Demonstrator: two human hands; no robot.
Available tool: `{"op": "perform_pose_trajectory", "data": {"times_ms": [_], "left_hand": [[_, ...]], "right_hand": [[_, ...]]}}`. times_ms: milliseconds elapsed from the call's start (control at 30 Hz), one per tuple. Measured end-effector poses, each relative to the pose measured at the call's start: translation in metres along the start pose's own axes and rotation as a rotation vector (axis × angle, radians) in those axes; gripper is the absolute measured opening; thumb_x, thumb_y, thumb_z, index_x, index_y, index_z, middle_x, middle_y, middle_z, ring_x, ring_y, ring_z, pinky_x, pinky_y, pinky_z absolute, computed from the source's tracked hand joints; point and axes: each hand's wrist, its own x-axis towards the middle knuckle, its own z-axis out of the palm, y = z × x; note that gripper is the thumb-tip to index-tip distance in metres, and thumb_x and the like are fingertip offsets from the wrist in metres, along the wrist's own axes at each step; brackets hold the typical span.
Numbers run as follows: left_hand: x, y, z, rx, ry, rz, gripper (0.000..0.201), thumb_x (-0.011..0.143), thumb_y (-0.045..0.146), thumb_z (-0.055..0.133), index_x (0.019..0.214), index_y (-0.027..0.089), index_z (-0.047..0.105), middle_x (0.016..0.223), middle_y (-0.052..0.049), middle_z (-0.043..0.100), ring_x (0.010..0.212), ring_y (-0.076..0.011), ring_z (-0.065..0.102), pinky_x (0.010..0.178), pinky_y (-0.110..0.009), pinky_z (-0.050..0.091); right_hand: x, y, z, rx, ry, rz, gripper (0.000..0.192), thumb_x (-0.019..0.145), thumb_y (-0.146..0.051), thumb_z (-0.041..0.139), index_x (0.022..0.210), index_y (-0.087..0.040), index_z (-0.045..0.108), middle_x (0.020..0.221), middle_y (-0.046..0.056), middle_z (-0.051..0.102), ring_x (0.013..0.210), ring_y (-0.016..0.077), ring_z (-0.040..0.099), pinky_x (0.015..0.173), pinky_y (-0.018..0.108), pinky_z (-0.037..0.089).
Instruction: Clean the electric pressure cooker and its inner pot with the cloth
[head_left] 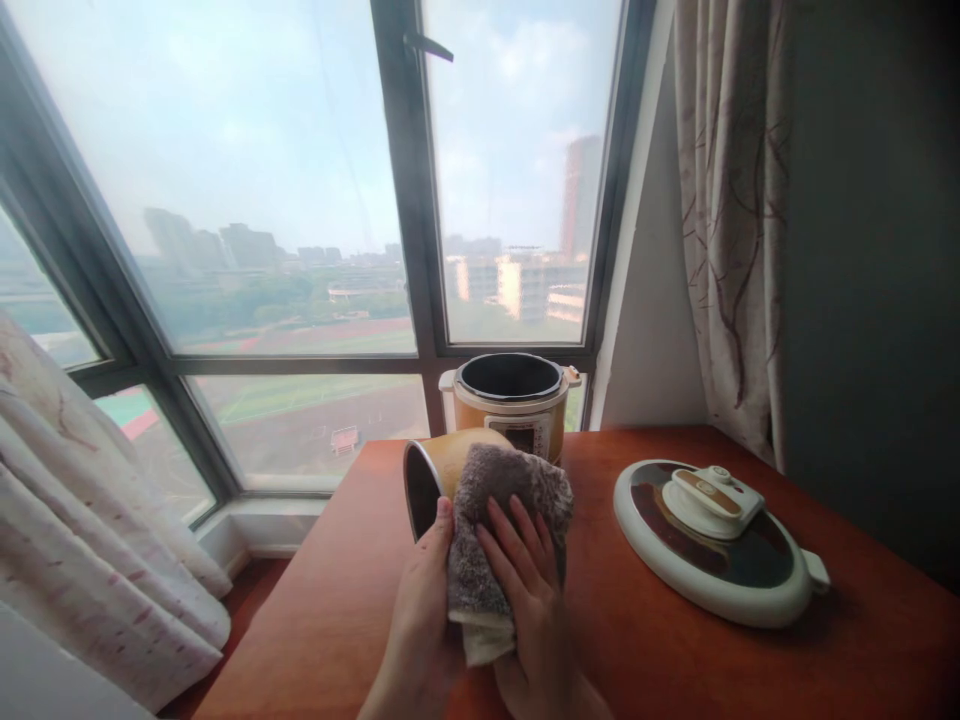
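Observation:
A gold-coloured inner pot [455,452] with a dark interior lies tilted on its side above the table, its mouth facing left. My left hand [421,595] grips it near the rim, thumb up beside the opening; the other fingers are hidden beneath. Over the pot's outer wall drapes a fluffy grey-brown cloth [491,490] with a pale edge hanging below. My right hand [531,575] presses the cloth against the pot, fingers lying slightly apart on it. Behind the pot stands a pressure cooker [510,405], lidless, with its front panel partly covered by the pot and cloth.
A round cream lid [720,540] with a dark top and a gold-trimmed handle rests at the right of the reddish-brown table [322,610]. Large windows [285,180] rise behind the table. Patterned curtains hang at the left [82,540] and right [739,220].

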Motion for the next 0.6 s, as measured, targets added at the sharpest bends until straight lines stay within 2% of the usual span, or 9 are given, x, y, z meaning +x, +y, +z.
{"op": "perform_pose_trajectory", "data": {"times_ms": [133,233,300,400,467,600], "left_hand": [[0.006,0.016,0.006,-0.023,0.023,-0.028,0.044,0.093,0.037,0.063,0.127,0.010,0.066,0.109,-0.014,0.077,0.102,-0.0282,0.074,0.096,-0.040,0.058],[0.005,0.019,0.007,0.002,0.035,-0.003,0.043,0.091,0.034,0.065,0.126,0.009,0.066,0.110,-0.014,0.077,0.104,-0.0284,0.073,0.101,-0.040,0.055],[0.005,0.015,0.001,0.041,0.011,0.039,0.043,0.090,0.036,0.067,0.125,0.011,0.067,0.110,-0.012,0.077,0.106,-0.0277,0.073,0.103,-0.040,0.053],[0.007,0.004,-0.022,0.151,-0.005,0.126,0.044,0.085,0.043,0.071,0.120,0.015,0.070,0.111,-0.010,0.077,0.109,-0.0268,0.071,0.103,-0.040,0.052],[0.009,-0.006,-0.043,0.266,-0.005,0.165,0.050,0.079,0.051,0.076,0.114,0.016,0.073,0.111,-0.010,0.077,0.112,-0.0282,0.069,0.104,-0.041,0.051],[0.007,-0.030,-0.083,0.522,0.048,0.264,0.059,0.063,0.065,0.081,0.096,0.016,0.079,0.108,-0.012,0.077,0.116,-0.0335,0.064,0.105,-0.039,0.049]], "right_hand": [[-0.060,0.006,0.050,-0.138,0.070,0.107,0.071,0.093,-0.010,0.047,0.157,-0.035,0.029,0.149,0.006,0.054,0.142,0.0306,0.044,0.107,0.057,0.048],[-0.080,0.019,0.071,-0.129,0.111,0.071,0.067,0.095,-0.016,0.050,0.155,-0.036,0.031,0.142,0.007,0.060,0.133,0.0333,0.054,0.095,0.056,0.057],[-0.076,0.027,0.072,-0.107,0.119,0.055,0.063,0.096,-0.021,0.052,0.153,-0.040,0.035,0.139,0.006,0.063,0.129,0.0330,0.058,0.093,0.055,0.058],[-0.056,0.030,0.060,-0.064,0.086,0.069,0.061,0.096,-0.026,0.056,0.151,-0.044,0.038,0.140,0.002,0.062,0.128,0.0317,0.060,0.098,0.053,0.056],[-0.041,0.023,0.051,-0.025,0.109,0.099,0.062,0.096,-0.026,0.056,0.152,-0.043,0.036,0.142,0.003,0.060,0.129,0.0314,0.059,0.101,0.053,0.054],[-0.023,-0.006,0.040,0.129,0.283,0.276,0.056,0.100,-0.024,0.043,0.154,-0.033,0.033,0.143,0.010,0.059,0.135,0.0312,0.052,0.106,0.057,0.049]]}}
